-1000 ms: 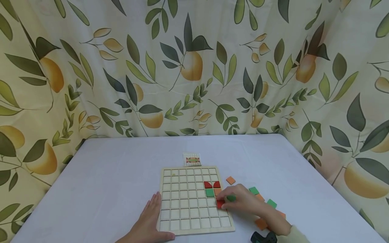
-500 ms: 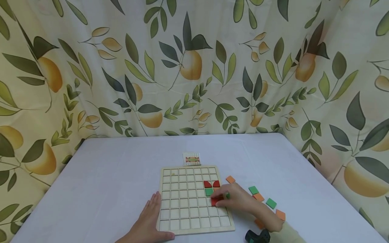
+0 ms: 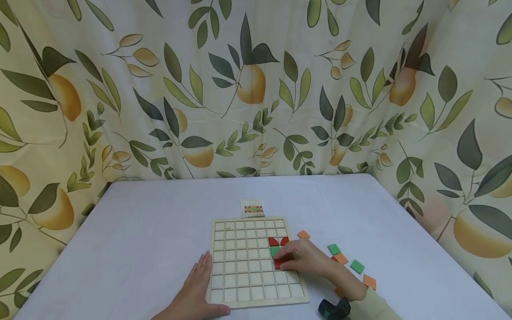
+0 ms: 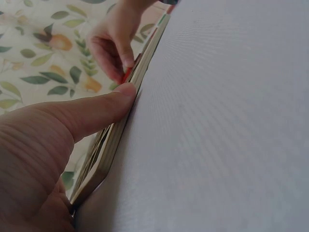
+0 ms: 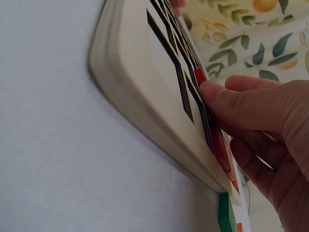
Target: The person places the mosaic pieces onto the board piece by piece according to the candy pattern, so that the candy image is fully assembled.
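Note:
A pale wooden grid board (image 3: 256,306) lies on the table. My left hand (image 3: 191,286) rests against its left side with straight fingers, the thumb along the front edge. Over the right part of the board, my right hand (image 3: 307,258) pinches a red tile (image 3: 278,264) between thumb and fingertips, right at a cell. Just beyond it sits a green tile (image 3: 274,251), with two red curved-edge tiles, one of them this left one (image 3: 273,241), farther back. In the right wrist view another red tile (image 5: 219,150) lies in the board beneath my fingers. The palm hides some right-hand cells.
A small pattern card (image 3: 252,209) lies behind the board. On the table to its right are loose tiles, among them a green one (image 3: 357,266) and an orange one (image 3: 370,282). A black device (image 3: 334,309) is at my right wrist. A leaf-patterned curtain (image 3: 256,133) hangs behind.
My right hand has moved left across the board with the red tile, from the rightmost column to the one beside it. The left hand has stayed in place.

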Demonstrator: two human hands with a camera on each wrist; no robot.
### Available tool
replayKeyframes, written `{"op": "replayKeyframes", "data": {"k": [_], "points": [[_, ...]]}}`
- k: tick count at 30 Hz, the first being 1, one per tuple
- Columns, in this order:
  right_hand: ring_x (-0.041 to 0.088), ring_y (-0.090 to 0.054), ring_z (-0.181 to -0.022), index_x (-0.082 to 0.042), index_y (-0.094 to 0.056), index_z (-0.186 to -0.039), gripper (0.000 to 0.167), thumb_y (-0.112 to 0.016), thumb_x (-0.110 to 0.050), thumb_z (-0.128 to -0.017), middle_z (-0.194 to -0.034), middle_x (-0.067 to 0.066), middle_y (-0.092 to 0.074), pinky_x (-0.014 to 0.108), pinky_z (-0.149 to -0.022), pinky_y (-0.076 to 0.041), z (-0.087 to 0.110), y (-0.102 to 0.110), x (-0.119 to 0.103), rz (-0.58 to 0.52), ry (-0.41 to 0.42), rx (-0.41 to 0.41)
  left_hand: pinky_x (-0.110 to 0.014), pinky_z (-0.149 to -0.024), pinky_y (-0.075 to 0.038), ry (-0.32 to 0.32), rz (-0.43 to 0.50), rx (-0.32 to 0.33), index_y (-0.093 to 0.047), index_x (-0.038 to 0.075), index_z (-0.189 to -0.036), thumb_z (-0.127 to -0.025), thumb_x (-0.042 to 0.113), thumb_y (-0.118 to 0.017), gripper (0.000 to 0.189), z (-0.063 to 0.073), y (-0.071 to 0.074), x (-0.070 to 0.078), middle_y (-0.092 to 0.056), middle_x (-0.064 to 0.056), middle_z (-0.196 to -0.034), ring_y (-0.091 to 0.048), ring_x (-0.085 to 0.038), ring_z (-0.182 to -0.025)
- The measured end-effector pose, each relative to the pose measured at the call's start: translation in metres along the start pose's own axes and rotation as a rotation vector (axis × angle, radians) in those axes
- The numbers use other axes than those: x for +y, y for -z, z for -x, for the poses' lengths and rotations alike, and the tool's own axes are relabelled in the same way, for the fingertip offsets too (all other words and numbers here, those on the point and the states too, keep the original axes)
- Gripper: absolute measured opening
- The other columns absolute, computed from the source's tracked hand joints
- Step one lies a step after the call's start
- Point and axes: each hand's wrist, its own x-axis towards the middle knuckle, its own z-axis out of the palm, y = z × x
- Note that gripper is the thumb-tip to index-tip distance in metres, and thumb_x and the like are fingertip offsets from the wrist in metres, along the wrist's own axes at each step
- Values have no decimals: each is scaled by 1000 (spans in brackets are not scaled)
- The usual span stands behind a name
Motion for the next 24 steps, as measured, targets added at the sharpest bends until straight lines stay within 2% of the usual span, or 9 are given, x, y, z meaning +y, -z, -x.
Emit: {"op": "replayKeyframes", "data": {"k": [4, 10, 13, 16, 18, 24], "points": [[7, -60, -82, -7, -72, -96, 20, -74, -14, -78, -91, -5, -67, 25, -71, -51, 0, -1, 0, -7, 26, 9, -12, -97, 15, 1, -1, 1, -5, -12, -142, -59, 62, -74, 130, 0, 0, 1, -3, -27, -148, 2, -37, -136], [11, -60, -81, -6, -72, -96, 20, -74, -13, -78, -90, -1, -67, 28, -71, -51, -1, -2, -1, -11, 17, 15, -25, -103, 11, -5, 6, 0, -5, -12, -142, -59, 61, -75, 130, 0, 0, 1, -2, -28, -148, 2, -38, -136], [17, -61, -81, -2, -71, -95, 18, -73, -7, -77, -89, 4, -67, 31, -70, -51, -1, -1, -9, -16, 16, 20, -20, -102, 12, -6, -15, 6, -6, -12, -141, -59, 63, -74, 131, 0, 0, 0, -3, -28, -148, 1, -37, -136], [23, -61, -81, 3, -70, -93, 17, -72, 0, -76, -89, 10, -67, 34, -70, -52, -2, 1, -21, -19, 14, 24, -9, -95, 16, -15, -30, 14, -7, -13, -141, -58, 64, -73, 131, 0, -1, -1, -4, -28, -147, 0, -38, -136], [25, -61, -81, 4, -70, -93, 18, -71, 2, -76, -88, 11, -66, 35, -71, -51, -2, 1, -25, -19, 9, 26, -6, -93, 17, -24, -34, 19, -7, -13, -141, -59, 64, -73, 131, 0, -1, -2, -5, -29, -147, 0, -38, -136], [16, -60, -81, -4, -71, -95, 17, -73, -6, -77, -89, 2, -66, 31, -71, -51, -1, -3, -10, -4, 21, 29, -8, -94, 17, -47, -42, 24, -7, -14, -140, -60, 62, -73, 129, 1, 0, -2, -5, -30, -147, 0, -40, -135]]}}
